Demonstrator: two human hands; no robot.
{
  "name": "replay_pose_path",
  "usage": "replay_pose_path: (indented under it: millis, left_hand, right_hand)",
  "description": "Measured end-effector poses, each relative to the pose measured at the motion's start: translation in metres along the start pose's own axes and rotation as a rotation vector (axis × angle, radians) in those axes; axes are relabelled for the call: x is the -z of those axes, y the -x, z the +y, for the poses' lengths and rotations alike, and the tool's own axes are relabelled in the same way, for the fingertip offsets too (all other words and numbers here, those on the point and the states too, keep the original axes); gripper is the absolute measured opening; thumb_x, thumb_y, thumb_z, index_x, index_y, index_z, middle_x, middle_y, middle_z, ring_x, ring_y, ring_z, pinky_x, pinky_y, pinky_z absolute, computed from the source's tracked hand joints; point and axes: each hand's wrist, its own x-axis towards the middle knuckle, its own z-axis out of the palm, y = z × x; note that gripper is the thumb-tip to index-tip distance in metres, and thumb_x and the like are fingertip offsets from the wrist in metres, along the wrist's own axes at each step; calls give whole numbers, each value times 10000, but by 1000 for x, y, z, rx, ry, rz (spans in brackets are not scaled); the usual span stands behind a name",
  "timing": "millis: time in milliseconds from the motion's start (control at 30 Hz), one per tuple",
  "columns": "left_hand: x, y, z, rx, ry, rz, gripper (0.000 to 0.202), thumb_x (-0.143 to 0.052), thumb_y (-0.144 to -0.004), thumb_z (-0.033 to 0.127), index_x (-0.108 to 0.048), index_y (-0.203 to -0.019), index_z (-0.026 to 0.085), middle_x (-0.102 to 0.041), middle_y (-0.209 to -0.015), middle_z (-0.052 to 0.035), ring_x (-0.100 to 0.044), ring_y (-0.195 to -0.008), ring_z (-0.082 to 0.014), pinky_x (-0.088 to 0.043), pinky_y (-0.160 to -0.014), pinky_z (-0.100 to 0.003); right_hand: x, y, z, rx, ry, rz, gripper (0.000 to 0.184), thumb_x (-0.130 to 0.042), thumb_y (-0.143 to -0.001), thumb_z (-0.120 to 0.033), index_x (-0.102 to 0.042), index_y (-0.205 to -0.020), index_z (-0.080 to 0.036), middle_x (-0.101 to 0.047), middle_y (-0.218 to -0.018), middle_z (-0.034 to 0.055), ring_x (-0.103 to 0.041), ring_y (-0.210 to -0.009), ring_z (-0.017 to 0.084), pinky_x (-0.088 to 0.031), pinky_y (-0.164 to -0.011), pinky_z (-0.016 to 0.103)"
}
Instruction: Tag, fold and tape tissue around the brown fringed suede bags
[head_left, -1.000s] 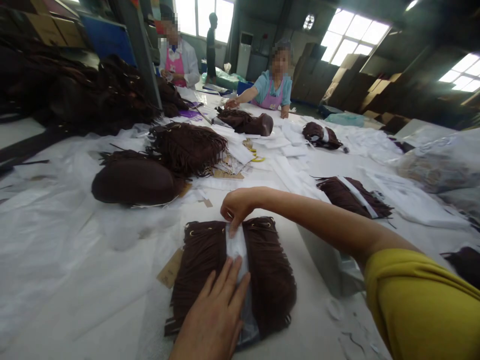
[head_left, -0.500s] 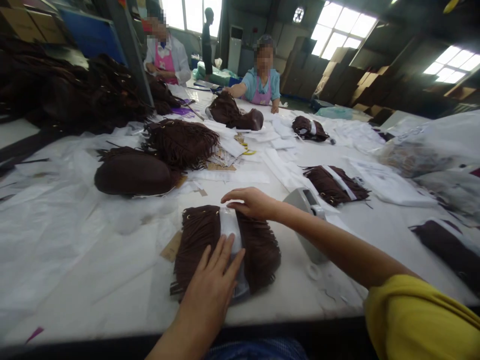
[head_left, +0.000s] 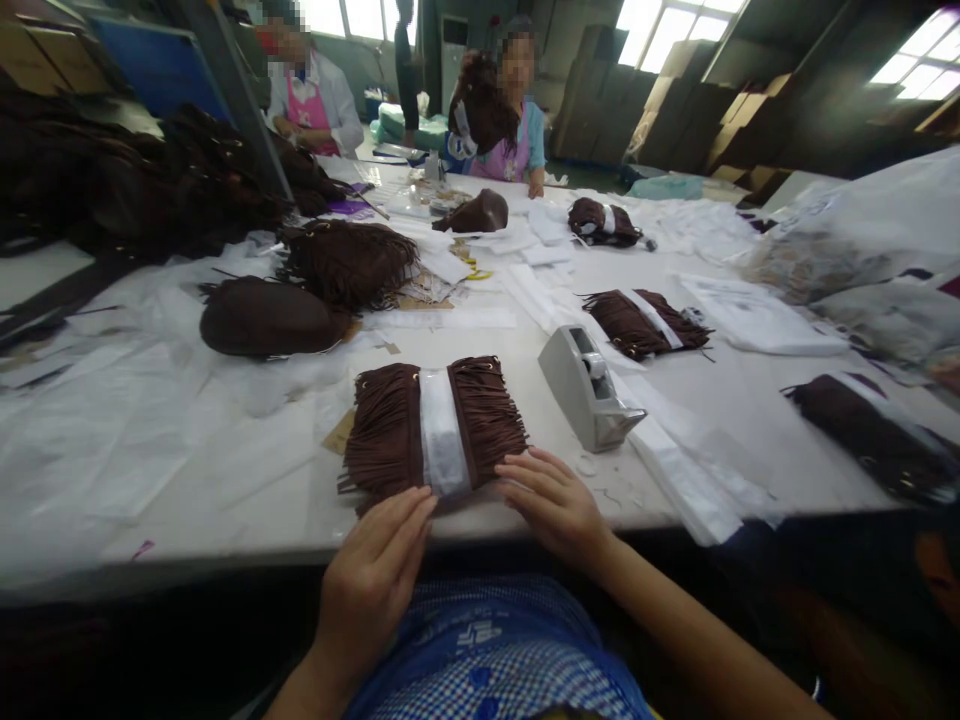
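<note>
Left hand [head_left: 375, 560] and right hand [head_left: 559, 515], fingers straight and grasping nothing evident, lie at the near side of a dark-brown fringed bag [head_left: 394, 430] on the white tabletop [head_left: 735, 420]. The bag lies just far of both; its long axis runs left to right, crossed near-to-far by a white band [head_left: 442, 430]. Left fingertips sit closest to the band, right ones by the near right corner, toward the tape dispenser [head_left: 589, 395]; blur leaves actual contact uncertain.

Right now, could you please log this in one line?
fringed bag: on table; left hand: at near edge; right hand: at near-right corner
</note>
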Motion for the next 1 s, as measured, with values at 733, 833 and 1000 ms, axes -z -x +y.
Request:
replay_pose_path:
  millis: [733, 833, 1000]
  left_hand:
    - [22, -13, -3, 36, -107, -131, 291, -515, -970, 316, -653, -1219, 255, -682, -1269, -34, -640, -1154, -212, -510, -989, -367]
    - [17, -45, -11, 36, -138, -80, 339, -468, -985, 308, -628, -1269, 215, -607, -1380, -70, -560, -1273, -237, -449, -1065, -407]
    - [-2, -67, -54, 24, -226, -297, 497, -435, -982, 435, -498, -1425, 220, -485, -1492, -91, -382, -1421, -312, -329, -1134, -570]
  right_hand:
    - [0, -5, -28, -168, 78, 62, 275, -597, -946, -302, -658, -1209, -247, -725, -1156, 61, -654, -1045, 224, -415, -1069, 461]
    - [-1, -30, -29, -201, 75, 54, 368, -573, -961, -342, -606, -1306, -221, -609, -1368, 86, -542, -1273, 261, -337, -1143, 482]
    - [-12, -43, 4, -261, 30, -154, 393, -593, -945, -410, -623, -1291, -227, -594, -1389, 71, -517, -1309, 286, -381, -1115, 507]
